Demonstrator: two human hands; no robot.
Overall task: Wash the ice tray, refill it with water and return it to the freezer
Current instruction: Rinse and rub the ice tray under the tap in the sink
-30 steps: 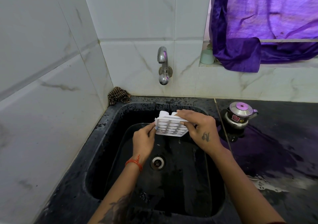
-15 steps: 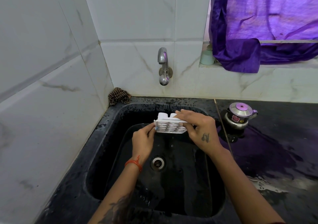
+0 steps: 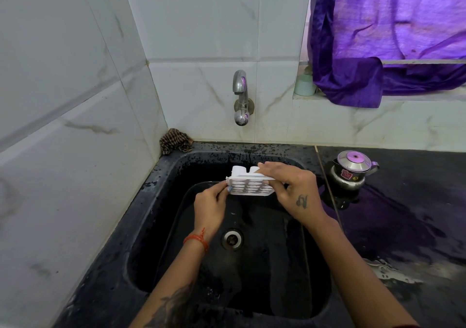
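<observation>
**Ria:** From the head camera, where is the ice tray [image 3: 249, 185]?

**Sam:** It is up in the air over the black sink [image 3: 151, 226], just below the tap [image 3: 240, 95]. The left hand [image 3: 209, 208] pinches its left end with closed fingers. The right hand [image 3: 292, 191] wraps over its right end, fingers closed on it too.

**Ria:** Why is it held there?

**Sam:** I think so drips fall into the sink, not on the wet desk [image 3: 403, 226]. It tips a bit, with the cups facing us.

**Ria:** What can't you see?

**Sam:** No water shows coming from the tap. I can't tell if the cups hold ice or water. The right hand hides the tray's right end. No freezer shows. A small steel kettle [image 3: 351, 170] sits on the desk beside the sink.
</observation>
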